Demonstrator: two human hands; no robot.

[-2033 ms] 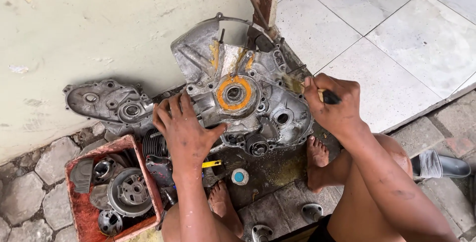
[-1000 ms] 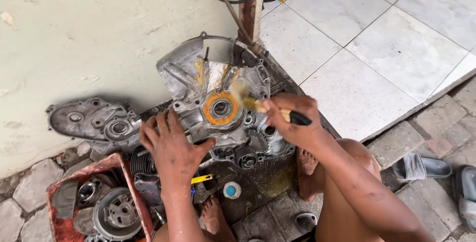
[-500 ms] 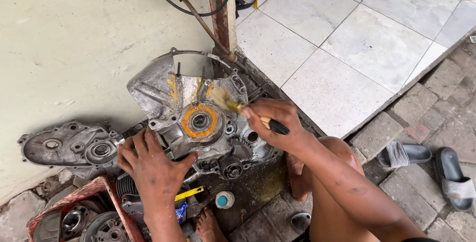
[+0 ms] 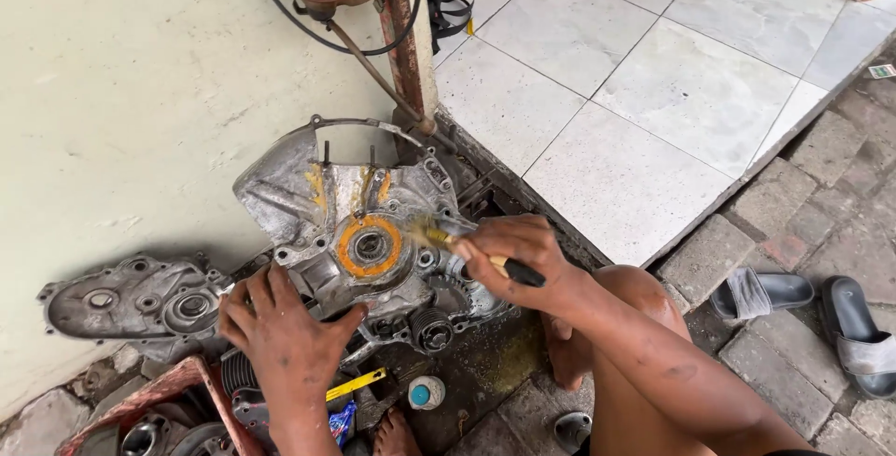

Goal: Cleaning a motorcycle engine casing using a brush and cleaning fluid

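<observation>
Cut off at the bottom edge: a rust-red metal tray (image 4: 177, 386) holding round grey parts, only partly in view, and a bare foot (image 4: 394, 433). Just above, near bottom centre, a yellow-handled tool (image 4: 355, 385) and a small white-and-blue round cap (image 4: 427, 392), both on wet, oily ground.

Left hand (image 4: 285, 339), lower left of centre, spread flat with fingers open, pressing on the lower edge of the grimy silver aluminium engine crankcase (image 4: 322, 199); parts beneath the palm hidden. Right hand (image 4: 523, 260), centre, closed around a small black-handled brush (image 4: 467, 246), bristles smeared yellow and touching the casing just right of the orange-coated round bearing seat (image 4: 371, 246). Brush handle mostly covered by fingers.

At left, a separate grey cast engine cover (image 4: 131, 302) leaning on the pale green wall (image 4: 140, 73), close beside the crankcase.

Lower right, two grey rubber sandals (image 4: 812, 311) on rough paving stones, well apart from the hands.

Upper right, wide pale floor tiles (image 4: 644, 92). Top centre, a rusty post (image 4: 411, 45) with black cable, top cut off.
</observation>
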